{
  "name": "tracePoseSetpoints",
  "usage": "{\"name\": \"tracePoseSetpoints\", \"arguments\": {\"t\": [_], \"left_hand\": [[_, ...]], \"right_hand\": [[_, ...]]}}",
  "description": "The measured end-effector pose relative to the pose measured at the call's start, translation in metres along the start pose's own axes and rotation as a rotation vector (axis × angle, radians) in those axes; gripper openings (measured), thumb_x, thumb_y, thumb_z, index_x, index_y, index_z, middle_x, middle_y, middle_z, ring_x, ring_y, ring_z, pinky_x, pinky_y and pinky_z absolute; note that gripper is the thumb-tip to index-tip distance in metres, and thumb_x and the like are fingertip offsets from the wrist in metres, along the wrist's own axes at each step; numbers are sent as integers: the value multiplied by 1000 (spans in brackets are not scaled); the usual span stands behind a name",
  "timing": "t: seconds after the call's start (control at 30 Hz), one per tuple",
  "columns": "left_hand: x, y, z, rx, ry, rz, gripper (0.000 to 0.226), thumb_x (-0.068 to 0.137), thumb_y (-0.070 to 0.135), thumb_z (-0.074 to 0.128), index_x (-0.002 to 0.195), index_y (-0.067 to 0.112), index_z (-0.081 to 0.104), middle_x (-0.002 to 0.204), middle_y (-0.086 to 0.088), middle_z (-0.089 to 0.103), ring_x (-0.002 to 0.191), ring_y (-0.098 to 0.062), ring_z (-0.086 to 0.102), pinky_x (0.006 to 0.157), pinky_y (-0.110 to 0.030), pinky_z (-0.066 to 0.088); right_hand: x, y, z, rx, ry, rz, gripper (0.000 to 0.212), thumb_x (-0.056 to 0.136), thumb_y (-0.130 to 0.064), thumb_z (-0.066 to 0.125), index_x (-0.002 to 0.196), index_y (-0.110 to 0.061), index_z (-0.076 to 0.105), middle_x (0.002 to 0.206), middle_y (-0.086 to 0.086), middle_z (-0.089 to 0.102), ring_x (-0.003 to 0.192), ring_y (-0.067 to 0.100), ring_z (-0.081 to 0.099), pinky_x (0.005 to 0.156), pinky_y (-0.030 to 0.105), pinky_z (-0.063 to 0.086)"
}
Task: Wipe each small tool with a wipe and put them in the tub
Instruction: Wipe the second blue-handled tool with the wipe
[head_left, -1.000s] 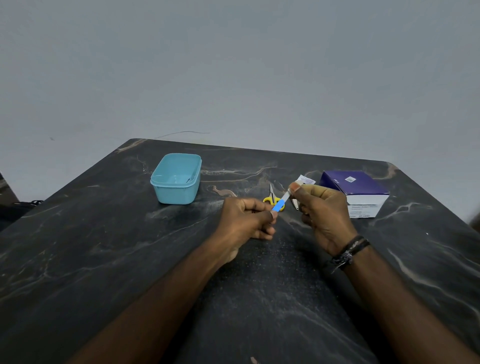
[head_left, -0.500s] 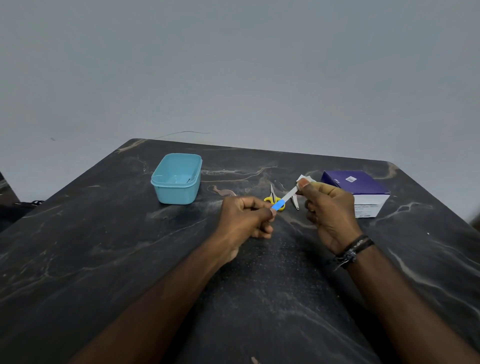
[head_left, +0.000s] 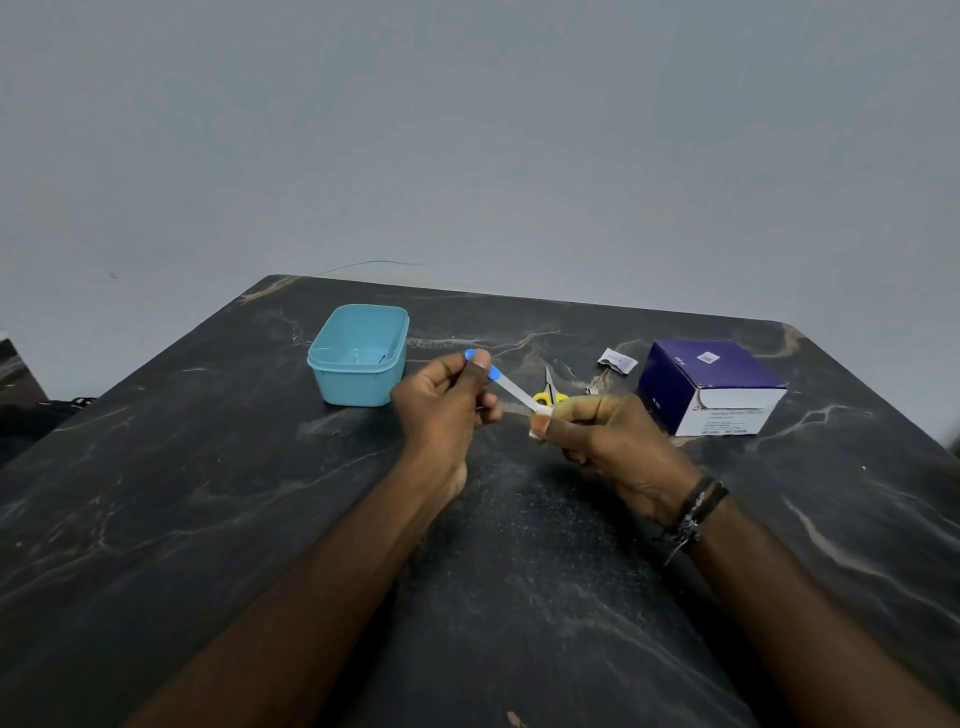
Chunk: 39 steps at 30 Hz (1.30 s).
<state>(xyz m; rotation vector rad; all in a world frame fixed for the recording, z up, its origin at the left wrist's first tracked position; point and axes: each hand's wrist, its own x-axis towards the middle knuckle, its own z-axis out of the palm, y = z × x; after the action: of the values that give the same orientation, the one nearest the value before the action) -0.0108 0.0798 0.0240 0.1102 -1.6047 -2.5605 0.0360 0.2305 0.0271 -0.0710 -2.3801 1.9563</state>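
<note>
Now the nail file (head_left: 511, 391), lifted higher than a second ago, is gripped by its blue handle in the left hand (head_left: 445, 410) while the right hand (head_left: 602, 441) pinches the wipe (head_left: 540, 422) at its tip, so wiping seems nearly finished and the tub (head_left: 358, 358) near the far-left corner awaits.

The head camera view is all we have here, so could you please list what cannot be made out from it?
- Folded white wipe: mostly covered by the right hand.
- Blue-handled metal nail file: handle middle hidden by the left hand.
- Yellow-handled small scissors: handles partly behind the file and right hand.
- Small metal item beyond the scissors: too small to identify.
- Light blue plastic tub: contents unclear.
- Purple-and-white cardboard box: print too small.
</note>
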Motion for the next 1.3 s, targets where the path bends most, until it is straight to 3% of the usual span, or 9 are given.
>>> {"name": "tracePoseSetpoints", "arguments": {"t": [0.4, 0.6, 0.77, 0.97, 1.17, 1.3], "left_hand": [[2, -7, 0, 150, -45, 45, 27, 91, 16, 65, 115, 3, 68, 57, 0, 56, 43, -4, 47, 46, -23, 49], [-1, -12, 2, 215, -100, 61, 24, 91, 15, 65, 111, 3, 69, 57, -7, 55, 40, -5, 46, 46, -26, 48], [-3, -13, 2, 218, -155, 57, 22, 91, 14, 65, 111, 5, 69, 61, -6, 57, 43, -6, 46, 44, -24, 48], [-5, -16, 3, 249, -200, 42, 25, 90, 15, 67, 110, 0, 69, 64, -5, 60, 45, -8, 46, 43, -24, 44], [-3, -14, 0, 234, -172, 58, 18, 89, 14, 68, 104, 5, 71, 60, -3, 60, 43, -7, 47, 43, -23, 44], [-10, -17, 3, 282, -260, 33, 16, 88, 14, 69, 100, 4, 72, 57, 1, 61, 43, -7, 45, 40, -23, 41]], "right_hand": [[0, 0, 0, -57, -111, 34, 18, 84, -19, 73, 74, -4, 73, 52, 2, 41, 47, 8, 30, 41, 18, 21], [-2, 0, 1, -111, -133, 51, 23, 84, -20, 73, 82, 3, 73, 60, 9, 49, 48, 9, 31, 43, 20, 23], [-1, 1, 1, -99, -107, 36, 20, 83, -23, 73, 76, -5, 75, 62, 11, 45, 51, 12, 29, 44, 21, 22], [1, 3, 0, -38, -63, 13, 22, 84, -20, 73, 82, 2, 74, 55, 7, 45, 49, 12, 29, 44, 22, 20], [-1, 1, 0, -121, -169, 77, 21, 84, -20, 73, 85, 1, 74, 66, 12, 58, 48, 9, 34, 43, 21, 25], [2, 4, -1, -65, -89, 49, 22, 85, -22, 72, 84, 0, 75, 62, 10, 53, 47, 9, 31, 43, 19, 23]]}}
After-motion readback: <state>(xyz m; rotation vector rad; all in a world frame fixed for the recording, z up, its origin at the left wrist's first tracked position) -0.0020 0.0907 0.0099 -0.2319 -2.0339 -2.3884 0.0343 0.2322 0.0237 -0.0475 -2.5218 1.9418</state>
